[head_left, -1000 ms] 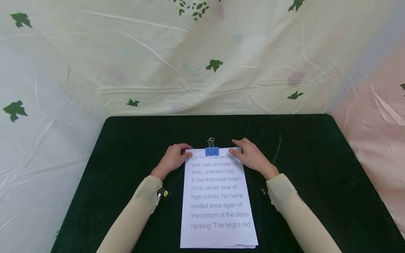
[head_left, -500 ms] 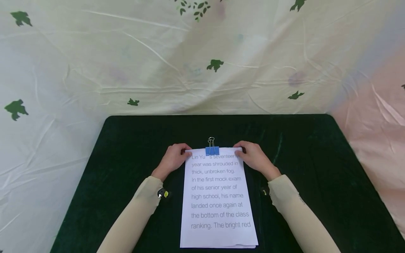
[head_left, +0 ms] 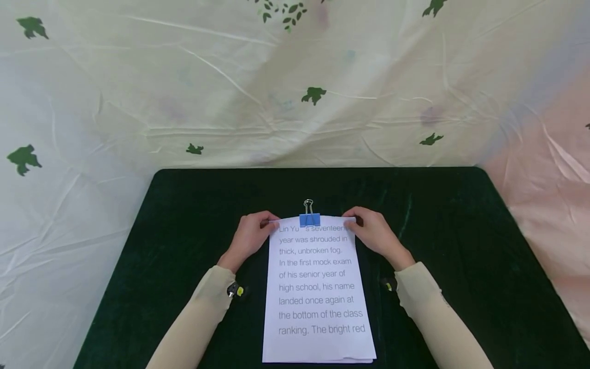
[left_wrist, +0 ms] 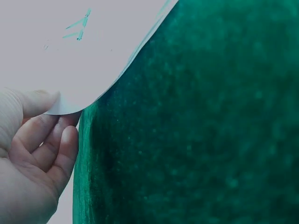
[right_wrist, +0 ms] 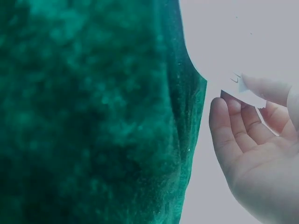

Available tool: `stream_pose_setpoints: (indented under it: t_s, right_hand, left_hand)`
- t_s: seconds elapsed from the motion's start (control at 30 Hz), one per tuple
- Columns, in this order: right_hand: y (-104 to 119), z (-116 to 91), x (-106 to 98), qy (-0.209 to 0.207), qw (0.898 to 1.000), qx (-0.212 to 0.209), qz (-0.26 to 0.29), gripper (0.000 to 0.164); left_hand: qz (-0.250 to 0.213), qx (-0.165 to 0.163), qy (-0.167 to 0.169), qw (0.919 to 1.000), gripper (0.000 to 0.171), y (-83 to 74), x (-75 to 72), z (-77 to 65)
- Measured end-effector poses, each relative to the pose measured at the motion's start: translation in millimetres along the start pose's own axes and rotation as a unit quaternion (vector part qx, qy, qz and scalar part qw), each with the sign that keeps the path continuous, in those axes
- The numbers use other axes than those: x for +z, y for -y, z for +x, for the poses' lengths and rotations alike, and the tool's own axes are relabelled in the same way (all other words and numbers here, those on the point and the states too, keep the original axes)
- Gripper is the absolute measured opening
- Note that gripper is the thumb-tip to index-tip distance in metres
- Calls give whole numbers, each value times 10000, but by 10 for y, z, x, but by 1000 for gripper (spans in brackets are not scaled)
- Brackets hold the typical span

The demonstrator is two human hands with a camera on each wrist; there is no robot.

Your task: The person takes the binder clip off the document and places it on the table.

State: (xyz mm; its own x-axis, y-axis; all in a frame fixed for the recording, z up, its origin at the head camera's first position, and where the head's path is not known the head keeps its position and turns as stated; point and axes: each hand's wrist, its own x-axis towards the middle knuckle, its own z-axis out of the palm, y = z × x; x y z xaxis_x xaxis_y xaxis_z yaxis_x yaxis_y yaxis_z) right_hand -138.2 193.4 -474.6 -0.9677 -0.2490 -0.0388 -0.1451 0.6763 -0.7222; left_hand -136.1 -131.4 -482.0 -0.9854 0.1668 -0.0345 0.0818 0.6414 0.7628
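Note:
A stack of printed paper lies on the green-covered table, its large text facing the head camera. On the middle of its far edge sits a blue binder clip with silver wire handles upright. My left hand pinches the far left corner, thumb on top and fingers beneath, as the left wrist view of that hand shows. At the far right corner my right hand pinches likewise; in the right wrist view the paper runs between thumb and fingers. Both corners are bent up from the cloth.
Dark green velvet cloth covers the table, with rounded far corners. Behind it hangs a pale, creased curtain with green bird prints. A lower sheet peeks out at the stack's near right corner. Each wrist carries a small dark device.
The right hand has slid outward from near the clip to the paper's right corner and now pinches it. The far corners have lifted slightly, and the clip has tilted a little more upright.

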Motion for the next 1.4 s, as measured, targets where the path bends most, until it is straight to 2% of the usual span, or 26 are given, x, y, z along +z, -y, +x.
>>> stream_pose_setpoints:
  t_s: [0.3, 0.87, 1.17, 1.4]
  right_hand:
    - [30, -61, -61, -106, 9998, -82, 140, 17]
    - [122, -207, -158, -255, 9989, -141, 378, 16]
    - [113, -225, -190, -191, 9988, -176, 407, 17]
    - [119, -228, -227, -160, 9988, -262, 392, 20]
  left_hand:
    - [-149, 198, -189, 9995, 13, -56, -53, -65]
    - [-331, 443, -333, 9979, 13, -153, -117, -178]
    - [-379, 838, -462, 9947, 12, -144, -127, -208]
    - [-380, 944, -494, 9936, 12, -140, -136, -211]
